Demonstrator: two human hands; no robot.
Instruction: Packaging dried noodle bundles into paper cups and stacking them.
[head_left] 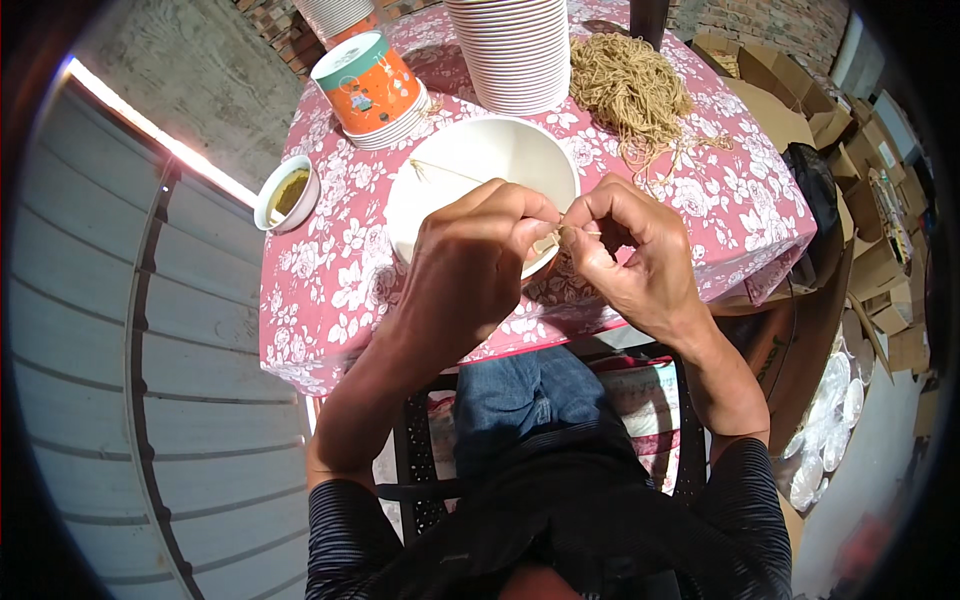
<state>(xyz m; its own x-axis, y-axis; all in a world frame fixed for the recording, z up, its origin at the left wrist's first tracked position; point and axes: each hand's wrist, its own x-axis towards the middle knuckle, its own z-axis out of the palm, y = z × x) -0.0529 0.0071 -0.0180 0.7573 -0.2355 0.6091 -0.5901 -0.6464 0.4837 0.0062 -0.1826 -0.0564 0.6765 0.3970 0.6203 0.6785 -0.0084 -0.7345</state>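
My left hand (pixel 465 255) and my right hand (pixel 640 250) meet over the near side of a large white paper bucket (pixel 430 212), fingertips almost touching. Both hands are closed in a pinch on a thin tan string (pixel 450 172). One length of it runs out past my left hand across the bucket's pale inside, ending in small loose strands. Fingers hide the spot where the string passes between the hands, so any knot there cannot be made out.
Beyond the bucket stand a tall stack of white buckets (pixel 512 55), orange-and-teal printed buckets (pixel 370 90) and a heap of tan string (pixel 628 85). A white bowl of yellowish liquid (pixel 288 195) sits at left. Cardboard boxes (pixel 880 260) crowd the right of the flowered tablecloth (pixel 735 215).
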